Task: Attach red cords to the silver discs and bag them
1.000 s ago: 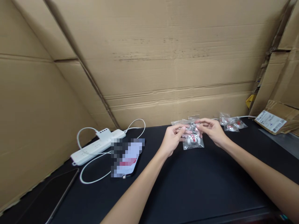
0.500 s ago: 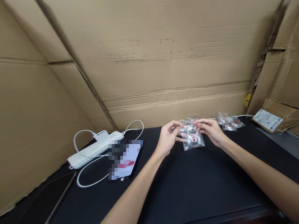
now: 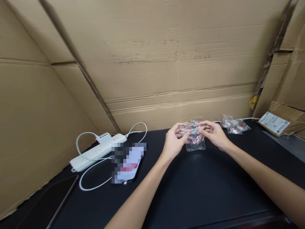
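My left hand (image 3: 174, 142) and my right hand (image 3: 214, 133) meet over the far middle of the black table (image 3: 205, 187). Both pinch the top edge of a small clear plastic bag (image 3: 195, 141) that holds a round silver and red part. The bag hangs just above the table between my fingertips. More clear bags lie right behind it, partly hidden by my fingers.
A pile of similar small bags (image 3: 234, 125) lies at the back right. A white power strip (image 3: 98, 151) with looping cables, a phone (image 3: 127, 162) and a dark tablet (image 3: 51, 203) sit on the left. Cardboard walls (image 3: 166, 63) enclose the table; a labelled carton (image 3: 277, 122) lies far right.
My left hand let go of the bag for a moment with its fingers apart, then closed on the bag's top edge again. The bag now hangs more upright.
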Available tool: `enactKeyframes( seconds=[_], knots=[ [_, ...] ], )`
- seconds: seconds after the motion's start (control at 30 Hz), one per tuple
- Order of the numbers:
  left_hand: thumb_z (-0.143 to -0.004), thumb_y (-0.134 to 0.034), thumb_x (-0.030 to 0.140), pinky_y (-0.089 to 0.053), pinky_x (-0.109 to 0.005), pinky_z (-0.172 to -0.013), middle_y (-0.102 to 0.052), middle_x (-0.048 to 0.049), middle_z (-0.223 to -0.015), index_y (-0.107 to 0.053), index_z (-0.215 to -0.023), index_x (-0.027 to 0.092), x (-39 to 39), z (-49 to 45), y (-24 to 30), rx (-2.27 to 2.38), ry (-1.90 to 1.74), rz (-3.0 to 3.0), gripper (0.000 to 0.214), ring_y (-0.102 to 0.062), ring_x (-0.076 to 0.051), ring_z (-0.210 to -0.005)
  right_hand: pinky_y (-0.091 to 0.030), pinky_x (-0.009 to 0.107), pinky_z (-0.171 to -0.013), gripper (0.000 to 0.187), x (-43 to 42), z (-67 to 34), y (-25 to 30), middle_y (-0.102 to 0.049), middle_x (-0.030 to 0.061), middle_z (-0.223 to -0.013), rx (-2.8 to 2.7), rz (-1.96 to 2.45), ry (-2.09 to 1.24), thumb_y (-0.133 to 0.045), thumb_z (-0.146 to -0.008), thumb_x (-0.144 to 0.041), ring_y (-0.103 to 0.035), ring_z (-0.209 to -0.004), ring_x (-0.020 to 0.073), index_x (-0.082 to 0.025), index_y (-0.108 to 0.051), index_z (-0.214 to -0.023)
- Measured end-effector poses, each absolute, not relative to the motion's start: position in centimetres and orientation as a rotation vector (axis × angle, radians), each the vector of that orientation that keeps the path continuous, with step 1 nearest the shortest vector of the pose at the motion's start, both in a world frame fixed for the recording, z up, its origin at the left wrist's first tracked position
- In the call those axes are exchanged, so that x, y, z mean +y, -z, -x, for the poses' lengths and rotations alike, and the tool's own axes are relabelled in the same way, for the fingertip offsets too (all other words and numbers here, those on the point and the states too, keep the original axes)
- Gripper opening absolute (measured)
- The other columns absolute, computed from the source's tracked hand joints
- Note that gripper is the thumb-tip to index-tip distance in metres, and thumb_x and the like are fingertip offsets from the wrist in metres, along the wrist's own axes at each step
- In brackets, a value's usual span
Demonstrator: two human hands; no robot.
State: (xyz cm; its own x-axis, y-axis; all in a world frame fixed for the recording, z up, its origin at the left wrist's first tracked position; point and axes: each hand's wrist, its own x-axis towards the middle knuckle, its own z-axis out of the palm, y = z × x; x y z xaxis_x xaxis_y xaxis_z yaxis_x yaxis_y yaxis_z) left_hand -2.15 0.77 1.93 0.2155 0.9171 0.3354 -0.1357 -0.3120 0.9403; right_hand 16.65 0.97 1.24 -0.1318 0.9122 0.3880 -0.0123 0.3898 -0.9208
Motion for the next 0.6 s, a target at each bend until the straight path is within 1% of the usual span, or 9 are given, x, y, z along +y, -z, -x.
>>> enactKeyframes(
  seconds=[0.13,0.23,0.3,0.37,0.5,0.6],
  knots=[
    [-0.074,-0.073,0.032,-0.06,-0.035,-0.059,-0.067,-0.0084,-0.078,-0.066,-0.088,0.015,1.2,2.3,-1.4,0.859,-1.242,-1.558,0.024,-0.069,-0.023,-0.071,-0.05,0.028,-0.053,0.026,1.1,-16.6,-1.0,-0.062,0.0001,-0.067,-1.535,0.855,-0.97,-0.071,-0.075,-0.039,-0.059,-0.054,0.0136,-0.019,-0.064,-0.09],
    [-0.075,-0.072,0.032,-0.06,-0.036,-0.059,-0.065,-0.0061,-0.069,-0.066,-0.08,0.015,1.3,2.3,-1.0,0.874,-1.214,-1.603,0.019,-0.067,-0.022,-0.069,-0.051,0.028,-0.054,0.025,1.1,-16.6,-0.8,-0.062,0.0,-0.067,-1.581,0.872,-0.962,-0.07,-0.076,-0.038,-0.06,-0.057,0.0137,-0.019,-0.065,-0.092],
    [-0.073,-0.073,0.031,-0.059,-0.035,-0.058,-0.065,-0.0053,-0.07,-0.067,-0.078,0.016,1.3,2.1,-0.9,0.851,-1.219,-1.604,0.017,-0.066,-0.021,-0.067,-0.051,0.028,-0.057,0.028,1.1,-16.7,-0.7,-0.064,0.0013,-0.074,-1.623,0.894,-0.956,-0.072,-0.075,-0.037,-0.061,-0.062,0.0143,-0.02,-0.065,-0.095],
    [-0.072,-0.073,0.029,-0.059,-0.034,-0.058,-0.065,-0.0055,-0.073,-0.067,-0.077,0.016,1.2,2.0,-0.8,0.816,-1.211,-1.619,0.016,-0.066,-0.02,-0.069,-0.05,0.027,-0.057,0.028,1.1,-16.8,-0.6,-0.065,0.0021,-0.077,-1.678,0.912,-0.956,-0.073,-0.074,-0.038,-0.06,-0.063,0.0141,-0.019,-0.066,-0.092],
    [-0.074,-0.071,0.029,-0.059,-0.034,-0.06,-0.066,-0.0061,-0.075,-0.067,-0.078,0.016,1.1,2.0,-0.9,0.819,-1.174,-1.673,0.015,-0.067,-0.02,-0.068,-0.047,0.027,-0.057,0.024,1.2,-16.9,-0.6,-0.062,-0.0003,-0.066,-1.735,0.922,-0.941,-0.072,-0.075,-0.041,-0.056,-0.056,0.0123,-0.018,-0.067,-0.078],
    [-0.078,-0.068,0.03,-0.058,-0.035,-0.063,-0.068,-0.0068,-0.072,-0.069,-0.077,0.016,1.2,2.1,-1.0,0.839,-1.09,-1.72,0.014,-0.067,-0.02,-0.064,-0.048,0.027,-0.06,0.022,1.1,-16.9,-0.7,-0.064,0.0006,-0.069,-1.73,0.929,-0.909,-0.072,-0.074,-0.039,-0.058,-0.059,0.0135,-0.018,-0.068,-0.076]
  ],
)
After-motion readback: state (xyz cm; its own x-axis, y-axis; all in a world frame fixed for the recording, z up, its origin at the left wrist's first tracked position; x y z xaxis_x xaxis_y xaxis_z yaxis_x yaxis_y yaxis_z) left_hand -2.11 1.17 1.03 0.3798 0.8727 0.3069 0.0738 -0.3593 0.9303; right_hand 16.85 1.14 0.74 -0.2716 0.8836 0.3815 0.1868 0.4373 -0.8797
